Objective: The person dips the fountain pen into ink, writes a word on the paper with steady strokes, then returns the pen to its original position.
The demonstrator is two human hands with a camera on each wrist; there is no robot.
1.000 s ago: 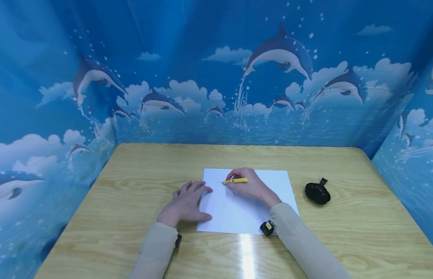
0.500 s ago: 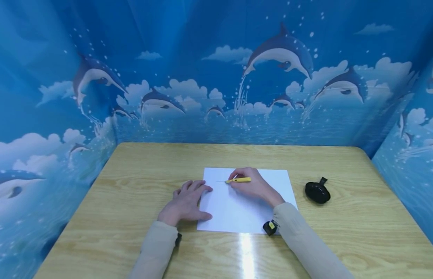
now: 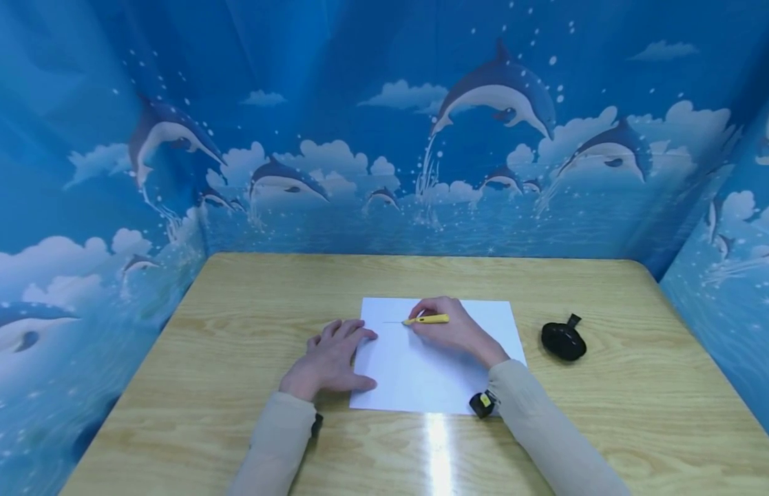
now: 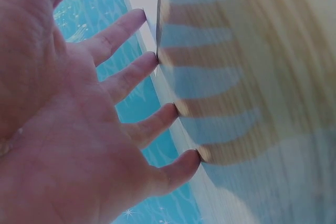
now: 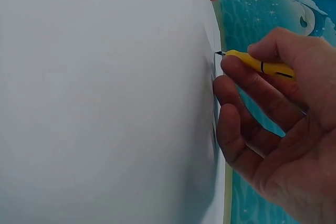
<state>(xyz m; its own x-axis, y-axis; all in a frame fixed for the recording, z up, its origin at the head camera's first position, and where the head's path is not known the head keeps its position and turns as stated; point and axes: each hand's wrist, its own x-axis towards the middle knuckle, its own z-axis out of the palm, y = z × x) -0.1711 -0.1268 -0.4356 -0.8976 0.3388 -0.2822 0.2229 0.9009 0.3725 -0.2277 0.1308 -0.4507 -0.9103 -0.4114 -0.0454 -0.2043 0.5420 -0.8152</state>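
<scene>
A sheet of white paper lies on the wooden table, with a thin short line near its upper left. My right hand pinches a yellow fountain pen between thumb and fingers. In the right wrist view the dark nib of the fountain pen touches the paper at the line's right end. My left hand lies spread at the sheet's left edge, with thumb and index fingertip on the paper. The left wrist view shows its other fingertips touching down at the edge and on the tabletop.
To the right of the paper sits a small black dish with a short handle. A blue dolphin-print curtain surrounds the table's back and sides. A black wrist camera hangs at the right cuff over the paper's lower edge.
My right hand has moved slightly to the right with the fountain pen, and the line behind the nib has grown longer. My left hand has stayed in place.
</scene>
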